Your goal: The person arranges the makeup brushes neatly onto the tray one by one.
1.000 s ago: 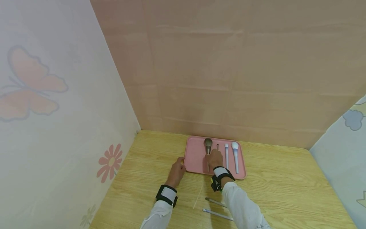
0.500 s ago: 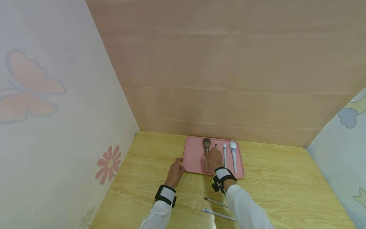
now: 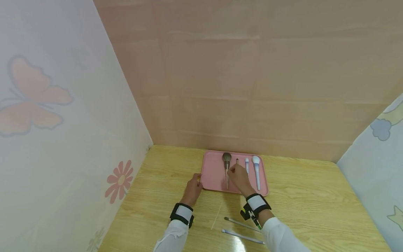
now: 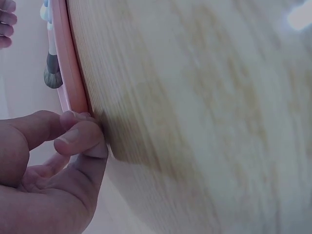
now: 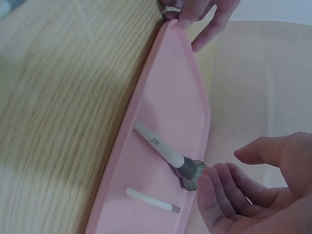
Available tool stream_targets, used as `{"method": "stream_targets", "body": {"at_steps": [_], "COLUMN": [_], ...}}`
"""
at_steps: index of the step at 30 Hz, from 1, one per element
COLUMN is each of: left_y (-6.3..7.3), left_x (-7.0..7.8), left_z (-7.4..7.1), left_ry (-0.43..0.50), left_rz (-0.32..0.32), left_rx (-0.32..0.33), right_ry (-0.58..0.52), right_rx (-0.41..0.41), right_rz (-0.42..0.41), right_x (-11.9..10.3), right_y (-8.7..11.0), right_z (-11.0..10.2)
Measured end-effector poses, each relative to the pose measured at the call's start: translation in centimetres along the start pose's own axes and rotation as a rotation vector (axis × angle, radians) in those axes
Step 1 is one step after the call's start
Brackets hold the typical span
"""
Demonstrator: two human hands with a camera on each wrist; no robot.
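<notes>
At the front left corner of the pink tray (image 3: 212,175), my left hand (image 3: 193,190) pinches the rim with thumb and finger, as the left wrist view also shows. Over the tray hovers my right hand (image 3: 240,178); in the right wrist view its thumb stands apart from loosely bent fingers that hold nothing. A big makeup brush (image 5: 163,148) with dark bristles lies on the tray, beside a small short-handled brush (image 5: 151,199). Further right on the tray are a slim white-tipped brush (image 3: 247,166), partly behind the right hand, and a large fluffy white brush (image 3: 256,171).
On the wooden table (image 3: 308,196), a slim dark-tipped brush (image 3: 240,223) and a pale blue-grey brush (image 3: 242,236) lie in front of the tray, partly under the right forearm. A pinkish-brown covering (image 3: 220,87) rises behind the table, and a patterned wall (image 3: 78,157) bounds the left.
My right hand has let go of the small brush and lifted, its wrist shifting right and toward me. The left hand stays at the tray's corner. The head view has shifted slightly.
</notes>
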State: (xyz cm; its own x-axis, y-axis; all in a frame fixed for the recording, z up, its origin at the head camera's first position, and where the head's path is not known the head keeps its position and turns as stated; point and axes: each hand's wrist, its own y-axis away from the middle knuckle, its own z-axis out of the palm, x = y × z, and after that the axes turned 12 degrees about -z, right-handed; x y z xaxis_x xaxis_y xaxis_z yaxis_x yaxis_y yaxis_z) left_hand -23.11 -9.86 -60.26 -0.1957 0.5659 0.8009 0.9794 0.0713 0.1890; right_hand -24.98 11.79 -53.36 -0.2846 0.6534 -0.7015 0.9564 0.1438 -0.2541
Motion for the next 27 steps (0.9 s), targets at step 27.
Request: {"method": "stream_targets", "body": {"at_steps": [27], "left_y": [-0.2], "left_x": [-0.7], "left_z": [-0.7], "left_ry": [-0.008], "left_rz": [0.017], "left_rx": [-0.014], "right_ry": [0.048], "right_rx": [-0.116], "right_rz": [-0.156], "right_x": [-0.9], "right_y": [6.5], "right_z": [-3.4]}}
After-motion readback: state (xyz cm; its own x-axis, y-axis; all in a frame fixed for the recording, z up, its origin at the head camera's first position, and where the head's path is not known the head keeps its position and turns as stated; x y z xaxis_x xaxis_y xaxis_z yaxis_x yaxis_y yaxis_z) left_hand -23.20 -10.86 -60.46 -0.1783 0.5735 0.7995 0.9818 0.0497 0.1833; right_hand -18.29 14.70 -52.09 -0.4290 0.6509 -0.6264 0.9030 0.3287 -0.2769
